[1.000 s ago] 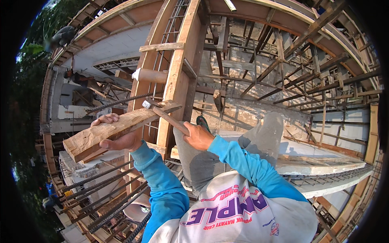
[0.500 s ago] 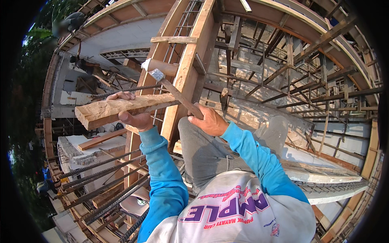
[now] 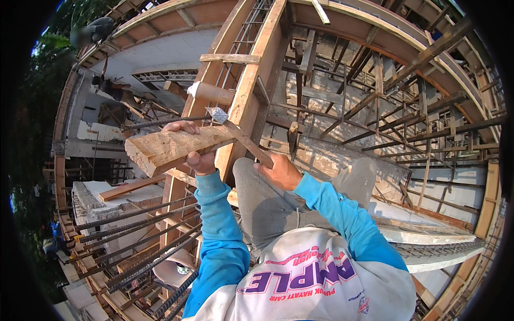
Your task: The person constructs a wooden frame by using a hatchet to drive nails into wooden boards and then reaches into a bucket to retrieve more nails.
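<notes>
A rough-faced wooden plank (image 3: 174,145) lies across the near side of the beam formwork, its thick cut end pointing left. My left hand (image 3: 199,161) grips it, thumb on the near edge and fingers over the far edge. My right hand (image 3: 280,171) is wrapped round the wooden handle of a hammer (image 3: 247,142). The pale metal hammer head (image 3: 217,115) is up and to the left of that hand, by the plank's right end. Whether the head touches the plank I cannot tell. A pale pipe piece (image 3: 213,93) sits just beyond the head.
Timber beam formwork (image 3: 262,59) with rebar inside runs away ahead of me. Rebar rods (image 3: 134,216) stick out at the lower left. To the right is a deep drop with timber props (image 3: 375,115). Other people (image 3: 110,85) are at the left.
The plank and my left hand have shifted right, and the plank's cut end is turned more toward me. The hammer head has come lower and slightly right.
</notes>
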